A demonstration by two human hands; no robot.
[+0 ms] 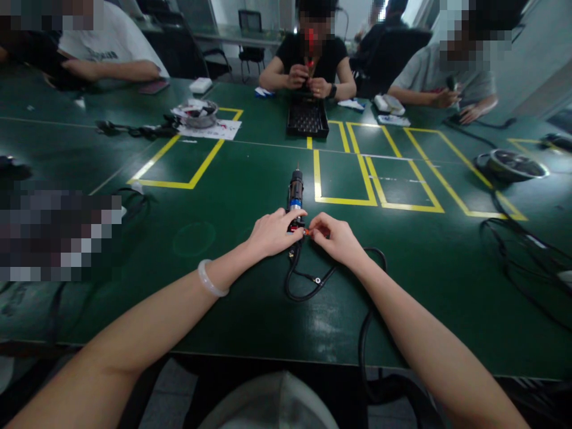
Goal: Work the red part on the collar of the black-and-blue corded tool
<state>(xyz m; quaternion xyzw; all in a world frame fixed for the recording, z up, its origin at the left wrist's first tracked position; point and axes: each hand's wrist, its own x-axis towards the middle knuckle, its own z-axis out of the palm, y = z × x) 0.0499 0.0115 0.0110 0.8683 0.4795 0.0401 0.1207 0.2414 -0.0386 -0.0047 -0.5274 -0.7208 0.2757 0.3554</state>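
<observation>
A black electric screwdriver [295, 189] with a blue band lies on the green table [250, 286], tip pointing away from me. My left hand [273, 231] rests over its rear end, fingers curled on the body. My right hand [336, 237] pinches a small red part [306, 232] right beside the tool's back end. The tool's black cable [313, 280] loops toward me and drops over the table's front edge. A pale bangle sits on my left wrist.
Yellow tape rectangles [344, 179] mark the table ahead. A black tray [307, 117] stands before a person opposite; other people sit around the table. A metal bowl [200, 113] on paper is far left, a round dish [512, 164] and cables [522, 250] at right.
</observation>
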